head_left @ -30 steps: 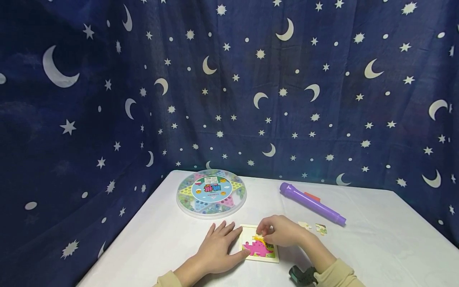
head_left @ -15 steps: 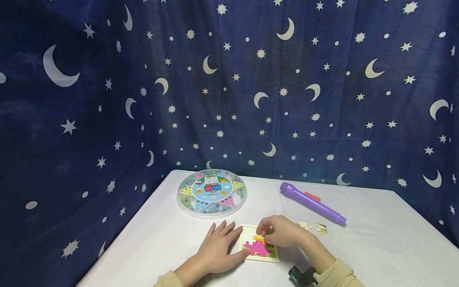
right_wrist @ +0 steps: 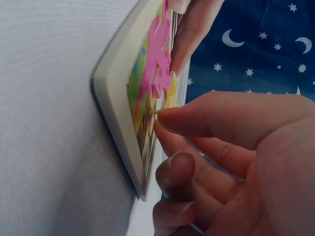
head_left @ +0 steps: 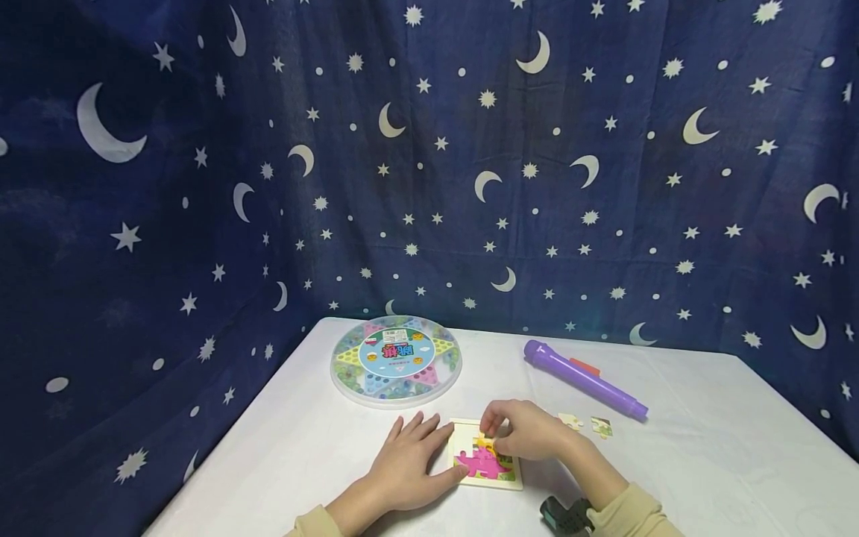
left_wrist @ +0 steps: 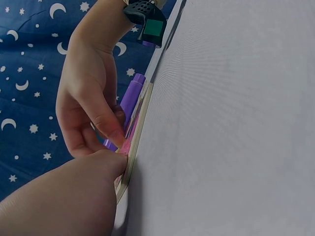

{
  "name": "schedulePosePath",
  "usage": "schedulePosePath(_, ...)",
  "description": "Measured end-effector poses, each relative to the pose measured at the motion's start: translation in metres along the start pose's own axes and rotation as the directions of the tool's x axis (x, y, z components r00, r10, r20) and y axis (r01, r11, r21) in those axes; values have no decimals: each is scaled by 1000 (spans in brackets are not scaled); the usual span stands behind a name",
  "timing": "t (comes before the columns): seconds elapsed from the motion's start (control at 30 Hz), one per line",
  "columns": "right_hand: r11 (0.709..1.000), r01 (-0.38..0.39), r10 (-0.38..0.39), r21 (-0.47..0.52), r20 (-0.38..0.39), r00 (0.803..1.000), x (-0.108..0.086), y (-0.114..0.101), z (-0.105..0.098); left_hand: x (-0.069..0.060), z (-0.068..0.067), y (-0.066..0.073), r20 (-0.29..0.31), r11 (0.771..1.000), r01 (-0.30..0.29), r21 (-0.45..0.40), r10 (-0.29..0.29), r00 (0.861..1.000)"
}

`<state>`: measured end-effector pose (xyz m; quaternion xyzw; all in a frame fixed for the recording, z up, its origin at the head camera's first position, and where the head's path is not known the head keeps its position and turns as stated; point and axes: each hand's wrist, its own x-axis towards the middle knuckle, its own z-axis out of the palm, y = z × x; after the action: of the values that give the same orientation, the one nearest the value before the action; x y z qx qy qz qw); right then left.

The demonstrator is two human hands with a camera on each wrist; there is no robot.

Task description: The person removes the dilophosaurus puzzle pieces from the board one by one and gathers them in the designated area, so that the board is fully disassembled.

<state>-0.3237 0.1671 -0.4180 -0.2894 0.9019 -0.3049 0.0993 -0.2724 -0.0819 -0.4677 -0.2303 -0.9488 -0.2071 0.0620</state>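
A small square jigsaw puzzle in a pale wooden frame [head_left: 493, 486] lies on the table, with a pink dinosaur picture partly laid in it. My left hand [head_left: 411, 466] lies flat to its left, fingers spread, its thumb on the frame's lower left and its index fingertip at the upper left corner. Over the puzzle's right side, my right hand [head_left: 530, 432] pinches a yellow puzzle piece [head_left: 485, 443] between thumb and curled fingers. The right wrist view has the yellow piece [right_wrist: 172, 89] tilted up above the pink pieces. Fingers partly hide the puzzle's upper right.
Two loose puzzle pieces, one pale [head_left: 570, 421] and one green-patterned [head_left: 601, 426], lie right of the puzzle. A purple toy microphone [head_left: 584, 380] is behind them. At the back left sits a round Chinese checkers box [head_left: 396, 362]. A starry curtain [head_left: 470, 186] stands behind the table.
My right fingers have lifted slightly, and the yellow piece has shifted and tilted, showing more of itself. My left hand has stayed in place.
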Motion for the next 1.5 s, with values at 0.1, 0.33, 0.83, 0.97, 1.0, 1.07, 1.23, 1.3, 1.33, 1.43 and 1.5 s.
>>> schedulePosePath(0.1,1000,14,-14,10,-10,1000,0,0,0,0,0,0,-4,1000,-3,4,3,1000)
schedulePosePath(0.33,998,56,-56,7,-26,998,-2,0,-1,0,1,0,-8,1000,-4,5,4,1000)
schedulePosePath(0.83,998,60,-60,12,-37,998,1,1,-2,-1,0,1,-2,1000,2,8,-2,1000)
schedulePosePath(0.97,998,63,-62,15,-41,997,1,-1,-3,0,0,1,-2,1000,-1,9,1,1000)
schedulePosePath(1.0,998,64,-63,15,-42,997,1,-1,-3,0,0,1,-3,1000,-2,11,2,1000)
schedulePosePath(1.07,998,67,-66,16,-45,997,1,-2,-3,0,0,1,-6,1000,-5,15,5,1000)
schedulePosePath(1.23,998,63,-62,20,-48,997,2,-2,-2,0,-1,1,-6,1000,-7,21,7,1000)
schedulePosePath(1.3,998,60,-58,27,-45,997,2,-2,-2,0,-1,1,-4,1000,-4,22,5,1000)
schedulePosePath(1.33,998,59,-58,35,-43,997,2,-2,-2,0,-1,1,-3,1000,-3,22,3,1000)
schedulePosePath(1.43,996,64,-61,55,-39,997,1,-1,-4,0,-1,1,3,1000,1,19,-1,1000)
schedulePosePath(1.5,996,67,-65,66,-41,997,0,-1,-5,0,-1,2,5,1000,3,18,-3,1000)
